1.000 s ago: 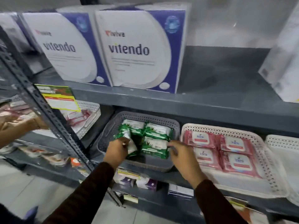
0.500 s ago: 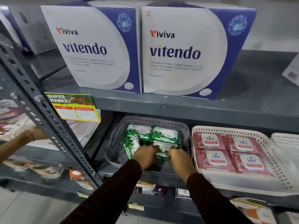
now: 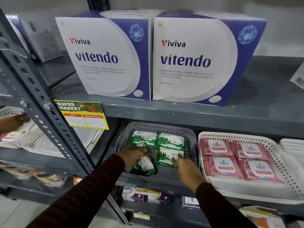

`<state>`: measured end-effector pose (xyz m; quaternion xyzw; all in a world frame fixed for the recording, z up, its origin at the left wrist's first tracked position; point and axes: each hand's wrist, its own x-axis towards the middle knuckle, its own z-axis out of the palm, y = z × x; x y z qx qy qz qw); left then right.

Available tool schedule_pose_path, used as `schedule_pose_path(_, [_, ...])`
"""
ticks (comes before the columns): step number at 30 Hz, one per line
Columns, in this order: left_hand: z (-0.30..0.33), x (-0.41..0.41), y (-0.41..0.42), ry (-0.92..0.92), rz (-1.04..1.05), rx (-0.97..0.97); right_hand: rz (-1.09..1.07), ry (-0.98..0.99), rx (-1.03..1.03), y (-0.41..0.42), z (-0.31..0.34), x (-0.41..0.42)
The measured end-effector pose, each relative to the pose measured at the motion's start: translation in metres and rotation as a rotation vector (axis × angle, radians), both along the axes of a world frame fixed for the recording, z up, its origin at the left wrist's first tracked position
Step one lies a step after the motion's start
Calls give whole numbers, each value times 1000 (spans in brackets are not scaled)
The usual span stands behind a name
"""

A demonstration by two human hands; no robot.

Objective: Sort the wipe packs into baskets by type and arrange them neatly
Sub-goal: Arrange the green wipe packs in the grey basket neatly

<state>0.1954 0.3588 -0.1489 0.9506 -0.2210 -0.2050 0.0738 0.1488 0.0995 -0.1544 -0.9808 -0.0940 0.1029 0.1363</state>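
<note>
Left grip (image 3: 134, 155) clenched on a tilted green pack (image 3: 144, 166), at 7 o'clock in the grey basket (image 3: 191, 137). Right grip (image 3: 184, 163) released, fingertips touching the 4 o'clock pack (image 3: 169, 156).

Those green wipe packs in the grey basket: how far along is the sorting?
Done: four pink Kara wipe packs lie in a tidy grid in the white perforated basket, and three green Origami wipe packs lie flat in the grey perforated basket.

In hand: the left hand holds a fourth green pack, tilted; the right hand touches the front-right pack.

Left: laying that pack flat.
</note>
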Motion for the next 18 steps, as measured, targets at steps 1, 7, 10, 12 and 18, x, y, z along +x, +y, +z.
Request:
schedule_pose_path(1, [-1,2,0,26,33,-10,0,2,4,0,0,0])
schedule_pose_path(7, [-7,-8,-19,-219,252,171,6,3,29,-2,-4,0])
schedule_pose_path(10, [-16,-10,-25,-212,430,216,14,19,45,-2,-4,0])
schedule_pose_path(12, [-21,-9,-25,-157,409,158,-14,44,77,-1,-4,0])
schedule_pose_path(18, [-30,3,-18,-186,259,-12,-2,-33,81,11,-13,20])
